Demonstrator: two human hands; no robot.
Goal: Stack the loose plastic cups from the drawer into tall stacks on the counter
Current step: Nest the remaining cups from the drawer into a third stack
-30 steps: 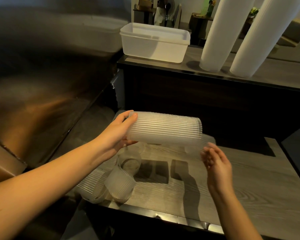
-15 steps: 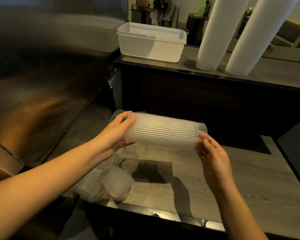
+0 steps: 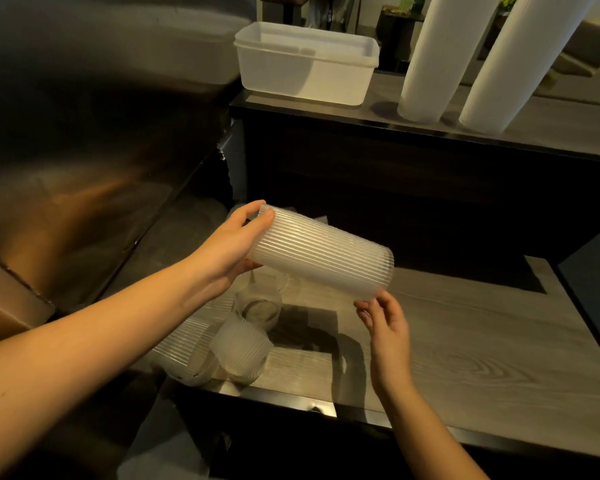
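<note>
My left hand [image 3: 234,242] grips the closed end of a short stack of ribbed translucent cups [image 3: 321,259], held sideways above the wood-grain drawer surface [image 3: 482,348]. Its open rim points right and slightly down. My right hand [image 3: 387,322] sits just under that rim, fingers loosely spread and touching its lower edge. Below my left wrist lie several loose cups [image 3: 243,353] and another short ribbed stack [image 3: 181,355], tipped over at the drawer's front left corner. Two tall white cup stacks [image 3: 433,53] [image 3: 510,67] stand on the upper counter [image 3: 551,119].
A white plastic tub [image 3: 305,67] sits on the upper counter to the left of the tall stacks. A stainless steel surface [image 3: 84,150] slopes along the left side. The drawer's metal front edge [image 3: 312,408] runs below the loose cups.
The held stack has tilted so its open end drops toward the right. My right hand slid from the rim's side to beneath it, fingers loosened.
</note>
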